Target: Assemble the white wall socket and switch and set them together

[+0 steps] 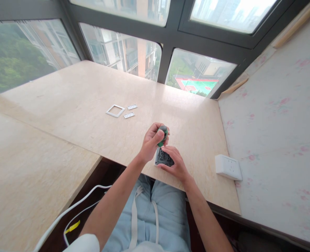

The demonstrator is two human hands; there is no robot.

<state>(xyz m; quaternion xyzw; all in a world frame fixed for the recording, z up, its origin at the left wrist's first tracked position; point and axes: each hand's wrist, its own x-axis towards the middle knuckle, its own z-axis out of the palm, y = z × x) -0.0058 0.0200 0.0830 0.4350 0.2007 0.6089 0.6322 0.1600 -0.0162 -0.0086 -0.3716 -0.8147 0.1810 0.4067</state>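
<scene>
My left hand (152, 140) is closed round the green handle of a screwdriver (162, 135), held upright with its tip down on a dark switch module (163, 158). The module lies on the beige stone sill (92, 105) near its front edge. My right hand (175, 163) grips the module from the right side, fingers curled over its edge. The screwdriver's shaft is hidden between my hands.
A white square frame (115, 111) and two small white plates (132, 106) (128, 115) lie farther back on the sill. A white wall socket (228, 167) sits on the floral wall at right. White cables (73, 210) hang below the sill at left. Windows run behind.
</scene>
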